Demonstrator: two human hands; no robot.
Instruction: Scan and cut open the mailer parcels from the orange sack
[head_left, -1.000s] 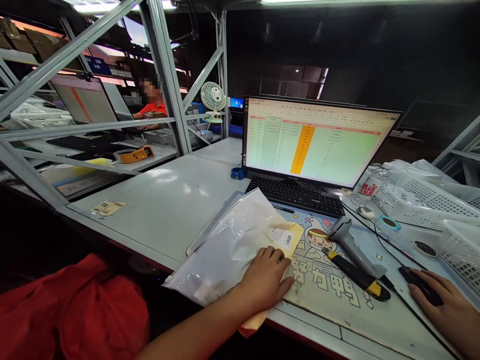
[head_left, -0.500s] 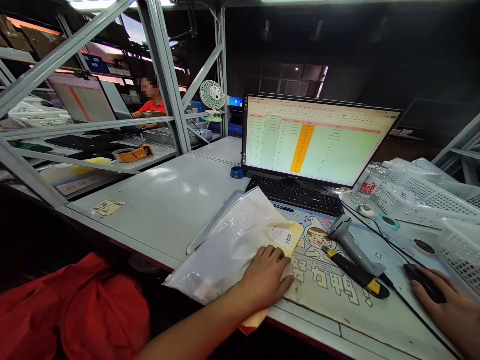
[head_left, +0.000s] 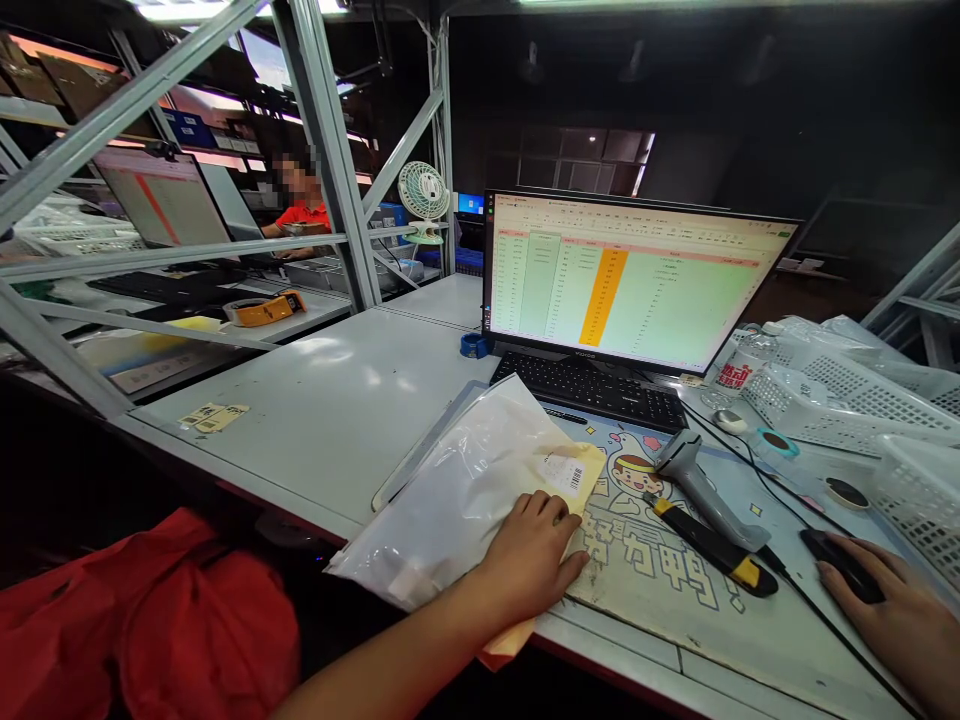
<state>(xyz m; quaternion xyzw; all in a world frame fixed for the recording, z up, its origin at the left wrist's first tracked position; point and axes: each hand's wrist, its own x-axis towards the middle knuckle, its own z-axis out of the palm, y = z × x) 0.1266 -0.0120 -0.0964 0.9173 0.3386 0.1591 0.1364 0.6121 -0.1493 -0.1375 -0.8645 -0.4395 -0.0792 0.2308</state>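
While the left hand (head_left: 529,565) lies flat on the bag (head_left: 465,490), the right hand (head_left: 896,620) cups the mouse (head_left: 840,565).

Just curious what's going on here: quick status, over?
Left hand flat on plastic bag. Right hand on black mouse. Barcode scanner lies between them, untouched.

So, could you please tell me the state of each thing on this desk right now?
left hand: flat on the plastic bag
right hand: resting on the mouse
monitor: on, showing a spreadsheet
barcode scanner: lying on the desk mat, unheld
desk fan: upright; spinning or not, cannot tell
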